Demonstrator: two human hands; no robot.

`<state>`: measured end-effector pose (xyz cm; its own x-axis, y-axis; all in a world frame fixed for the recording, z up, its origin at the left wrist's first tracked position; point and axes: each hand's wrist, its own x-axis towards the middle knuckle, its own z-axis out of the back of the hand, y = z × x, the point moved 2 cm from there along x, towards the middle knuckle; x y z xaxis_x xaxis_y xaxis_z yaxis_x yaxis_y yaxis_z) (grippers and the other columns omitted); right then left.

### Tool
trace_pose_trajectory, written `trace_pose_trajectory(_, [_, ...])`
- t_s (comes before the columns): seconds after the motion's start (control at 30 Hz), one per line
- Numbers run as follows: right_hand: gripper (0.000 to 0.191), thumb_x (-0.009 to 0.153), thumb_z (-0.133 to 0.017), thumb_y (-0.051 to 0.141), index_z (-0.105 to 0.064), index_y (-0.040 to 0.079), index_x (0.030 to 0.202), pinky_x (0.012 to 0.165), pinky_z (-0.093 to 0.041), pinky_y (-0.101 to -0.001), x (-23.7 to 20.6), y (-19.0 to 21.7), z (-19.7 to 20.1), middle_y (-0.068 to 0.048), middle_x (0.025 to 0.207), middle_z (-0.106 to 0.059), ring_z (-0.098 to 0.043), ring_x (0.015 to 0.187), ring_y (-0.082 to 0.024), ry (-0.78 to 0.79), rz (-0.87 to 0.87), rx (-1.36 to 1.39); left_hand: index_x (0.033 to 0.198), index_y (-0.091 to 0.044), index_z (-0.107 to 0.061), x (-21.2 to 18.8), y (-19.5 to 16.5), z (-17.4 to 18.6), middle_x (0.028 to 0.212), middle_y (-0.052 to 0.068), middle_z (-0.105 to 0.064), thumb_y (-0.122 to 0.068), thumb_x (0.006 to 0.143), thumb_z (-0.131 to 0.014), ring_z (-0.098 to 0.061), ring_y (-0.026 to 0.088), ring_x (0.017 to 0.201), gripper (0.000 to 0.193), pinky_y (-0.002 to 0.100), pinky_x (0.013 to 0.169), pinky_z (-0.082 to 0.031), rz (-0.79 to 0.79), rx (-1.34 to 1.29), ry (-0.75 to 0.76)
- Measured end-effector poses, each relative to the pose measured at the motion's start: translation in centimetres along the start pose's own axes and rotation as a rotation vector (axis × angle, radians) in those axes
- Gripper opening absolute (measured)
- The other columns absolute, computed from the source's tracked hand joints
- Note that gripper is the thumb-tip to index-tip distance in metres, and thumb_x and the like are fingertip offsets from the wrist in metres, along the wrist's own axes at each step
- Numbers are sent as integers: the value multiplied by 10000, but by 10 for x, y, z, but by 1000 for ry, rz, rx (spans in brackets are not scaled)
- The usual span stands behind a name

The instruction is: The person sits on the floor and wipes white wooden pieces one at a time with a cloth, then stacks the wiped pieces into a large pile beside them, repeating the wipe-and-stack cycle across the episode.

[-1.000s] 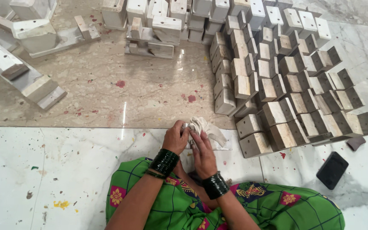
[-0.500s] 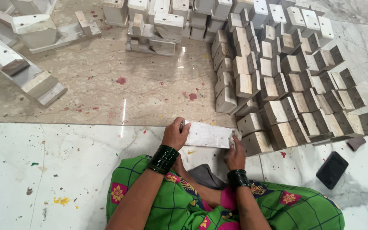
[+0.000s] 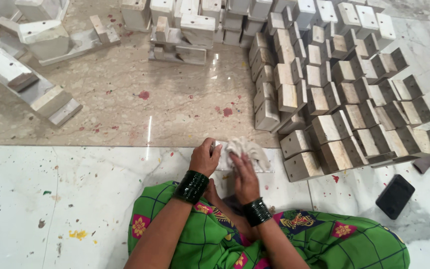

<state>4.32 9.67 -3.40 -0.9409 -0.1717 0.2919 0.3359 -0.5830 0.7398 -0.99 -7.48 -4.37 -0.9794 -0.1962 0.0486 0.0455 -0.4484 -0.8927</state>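
Person seated on the floor, pale flat block [image 3: 269,162] lying just in front of the knees, long axis left to right. Left hand [image 3: 204,158] curled closed over its left end, steadying it. Right hand [image 3: 242,169] lies flat, fingers spread, pressing a crumpled white cloth [image 3: 245,147] on the block's top face. Stacked stone blocks [image 3: 334,99] sit just beyond, to the right; dark phone [image 3: 395,196] near right.
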Motion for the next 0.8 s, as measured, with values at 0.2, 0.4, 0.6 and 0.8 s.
trace_pose_trajectory(0.2, [501, 966, -510, 19, -566, 177, 1438, 1131, -412, -432, -9, -91, 23, -202, 1450, -582, -485, 1414, -390, -135, -127, -134, 975, -54, -621, 8, 0, -8, 713, 170, -680, -300, 925, -686, -676, 404, 697, 259, 490, 634, -524, 8, 4, -20])
trace_pose_trajectory(0.4, [521, 944, -507, 5, -576, 140, 1442, 1138, -402, -452, -19, -108, 52, -225, 1426, -595, -511, 1377, -412, -211, -201, -131, 970, -42, -618, 5, 0, -7, 754, 182, -681, -305, 926, -710, -667, 419, 743, 282, 489, 630, -526, -65, 2, -51])
trace_pose_trajectory(0.6, [537, 961, -465, -11, -559, 125, 1473, 1205, -398, -433, -12, -24, 26, -195, 1499, -595, -495, 1476, -406, -121, 48, 40, 1036, -63, -611, 1, -7, -5, 708, 161, -684, -289, 933, -693, -686, 388, 686, 262, 474, 642, -525, -8, -44, -12])
trace_pose_trajectory(0.8, [550, 891, -676, 66, -571, 131, 1427, 1174, -351, -484, -17, 7, -5, -235, 1413, -565, -499, 1354, -429, 28, 156, -149, 1184, -124, -666, -3, -7, 6, 650, 146, -640, -213, 924, -678, -655, 317, 609, 275, 425, 619, -528, -1, -60, 6])
